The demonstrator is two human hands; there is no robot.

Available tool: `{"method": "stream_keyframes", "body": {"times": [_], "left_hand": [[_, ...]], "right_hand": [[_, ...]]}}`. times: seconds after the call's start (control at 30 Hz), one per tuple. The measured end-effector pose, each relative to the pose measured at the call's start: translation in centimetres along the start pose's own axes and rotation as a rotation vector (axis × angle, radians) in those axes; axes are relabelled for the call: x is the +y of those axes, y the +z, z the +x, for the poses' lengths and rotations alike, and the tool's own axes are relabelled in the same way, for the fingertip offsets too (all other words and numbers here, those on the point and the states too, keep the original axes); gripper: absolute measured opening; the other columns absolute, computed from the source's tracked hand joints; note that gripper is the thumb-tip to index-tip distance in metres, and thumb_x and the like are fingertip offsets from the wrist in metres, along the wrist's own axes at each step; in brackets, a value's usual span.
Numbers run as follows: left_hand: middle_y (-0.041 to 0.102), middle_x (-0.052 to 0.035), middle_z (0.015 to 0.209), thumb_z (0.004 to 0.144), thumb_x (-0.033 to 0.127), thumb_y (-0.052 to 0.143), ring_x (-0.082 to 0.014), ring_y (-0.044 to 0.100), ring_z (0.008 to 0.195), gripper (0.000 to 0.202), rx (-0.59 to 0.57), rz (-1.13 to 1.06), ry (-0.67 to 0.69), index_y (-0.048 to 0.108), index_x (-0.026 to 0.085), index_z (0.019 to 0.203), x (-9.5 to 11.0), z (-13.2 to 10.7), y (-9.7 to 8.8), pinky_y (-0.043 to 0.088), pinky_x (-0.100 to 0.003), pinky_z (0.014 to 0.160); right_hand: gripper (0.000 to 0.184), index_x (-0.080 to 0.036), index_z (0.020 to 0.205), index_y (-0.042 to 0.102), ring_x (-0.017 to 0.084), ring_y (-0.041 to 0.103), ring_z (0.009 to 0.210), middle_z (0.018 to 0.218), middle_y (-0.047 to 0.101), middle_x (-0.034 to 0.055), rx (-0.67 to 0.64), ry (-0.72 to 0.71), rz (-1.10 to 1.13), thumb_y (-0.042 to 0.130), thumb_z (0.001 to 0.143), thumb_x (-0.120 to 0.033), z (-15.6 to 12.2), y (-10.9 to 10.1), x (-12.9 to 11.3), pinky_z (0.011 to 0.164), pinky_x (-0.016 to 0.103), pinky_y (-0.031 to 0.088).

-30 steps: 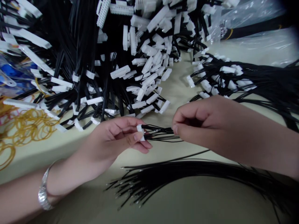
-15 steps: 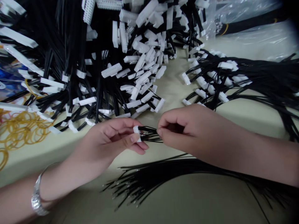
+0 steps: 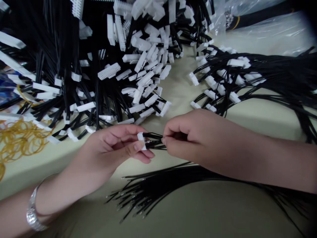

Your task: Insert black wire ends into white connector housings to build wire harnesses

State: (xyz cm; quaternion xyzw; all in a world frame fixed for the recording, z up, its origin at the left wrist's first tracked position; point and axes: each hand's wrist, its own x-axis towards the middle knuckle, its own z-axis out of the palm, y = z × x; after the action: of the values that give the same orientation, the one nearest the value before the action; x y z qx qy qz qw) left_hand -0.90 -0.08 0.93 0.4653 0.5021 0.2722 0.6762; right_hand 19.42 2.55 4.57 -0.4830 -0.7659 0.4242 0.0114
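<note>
Between the thumb and fingers of my left hand (image 3: 109, 148) is a small white connector housing (image 3: 141, 140). Several thin black wires (image 3: 153, 136) run out of its right side toward my other hand. My right hand (image 3: 193, 138) is closed in a pinch on these black wires, a short way from the housing; its fingertips hide the wires' further run. Below both hands lies a loose bundle of black wires (image 3: 168, 180), with small metal tips at its left end.
Behind my hands is a large heap of black wires with white connectors (image 3: 146, 79). More wired connectors (image 3: 232, 62) lie at the right. Yellow rubber bands (image 3: 22, 140) are spread at the left. A clear plastic bag (image 3: 274, 39) is at the back right.
The whole view has shifted slightly, so everything appears a little further left. My right fingertips stay pinched on the wires near the housing, and both hands keep their grip.
</note>
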Motion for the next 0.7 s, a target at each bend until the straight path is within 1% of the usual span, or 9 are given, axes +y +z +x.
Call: {"method": "stream_keyframes", "body": {"times": [0.1, 0.27, 0.4, 0.5, 0.57, 0.7], "left_hand": [[0.071, 0.0032, 0.070, 0.081, 0.022, 0.065, -0.0087, 0.068, 0.065, 0.012, -0.002, -0.002, 0.000, 0.066, 0.025, 0.092, 0.04, -0.06, 0.02, 0.055, -0.012, 0.065], [0.072, 0.0027, 0.072, 0.081, 0.021, 0.065, -0.0101, 0.069, 0.067, 0.013, 0.004, 0.020, 0.003, 0.066, 0.025, 0.093, 0.09, -0.02, -0.01, 0.056, -0.014, 0.066], [0.071, 0.0021, 0.070, 0.080, 0.020, 0.066, -0.0101, 0.069, 0.065, 0.013, 0.018, 0.038, -0.002, 0.066, 0.024, 0.092, 0.08, -0.09, -0.10, 0.055, -0.014, 0.065], [0.072, 0.0022, 0.071, 0.080, 0.021, 0.065, -0.0098, 0.069, 0.066, 0.012, 0.003, 0.033, -0.002, 0.066, 0.025, 0.092, 0.03, -0.21, -0.18, 0.055, -0.013, 0.065], [0.072, 0.0022, 0.071, 0.080, 0.022, 0.065, -0.0096, 0.069, 0.066, 0.013, -0.008, 0.027, -0.006, 0.066, 0.025, 0.093, -0.01, -0.25, -0.22, 0.055, -0.013, 0.066], [0.071, 0.0024, 0.071, 0.080, 0.023, 0.066, -0.0107, 0.068, 0.066, 0.014, 0.003, -0.013, -0.010, 0.067, 0.024, 0.093, -0.13, -0.10, -0.25, 0.057, -0.017, 0.065]], "right_hand": [[0.022, -0.019, 0.060, 0.056, 0.007, 0.035, 0.040, 0.046, 0.044, -0.0048, -0.017, 0.001, 0.016, 0.047, 0.078, -0.027, -0.07, -0.07, 0.03, 0.033, 0.024, 0.018], [0.022, -0.019, 0.060, 0.057, 0.006, 0.037, 0.043, 0.048, 0.046, -0.0055, 0.022, -0.033, 0.035, 0.048, 0.078, -0.027, -0.09, 0.23, 0.23, 0.035, 0.021, 0.023], [0.022, -0.019, 0.061, 0.058, 0.006, 0.037, 0.042, 0.048, 0.046, -0.0055, 0.025, -0.050, 0.041, 0.047, 0.078, -0.028, 0.11, 0.55, 0.35, 0.035, 0.021, 0.023], [0.021, -0.018, 0.059, 0.057, 0.006, 0.039, 0.043, 0.048, 0.048, -0.0056, 0.034, -0.054, 0.041, 0.049, 0.076, -0.027, 0.18, 0.60, 0.36, 0.036, 0.020, 0.024], [0.019, -0.018, 0.058, 0.056, 0.006, 0.040, 0.044, 0.049, 0.049, -0.0057, 0.054, -0.069, 0.037, 0.051, 0.075, -0.025, 0.12, 0.52, 0.34, 0.038, 0.019, 0.026], [0.018, -0.018, 0.061, 0.058, 0.005, 0.042, 0.047, 0.052, 0.051, -0.0058, 0.114, -0.097, 0.030, 0.051, 0.076, -0.024, -0.08, 0.31, 0.36, 0.042, 0.019, 0.028]]}}
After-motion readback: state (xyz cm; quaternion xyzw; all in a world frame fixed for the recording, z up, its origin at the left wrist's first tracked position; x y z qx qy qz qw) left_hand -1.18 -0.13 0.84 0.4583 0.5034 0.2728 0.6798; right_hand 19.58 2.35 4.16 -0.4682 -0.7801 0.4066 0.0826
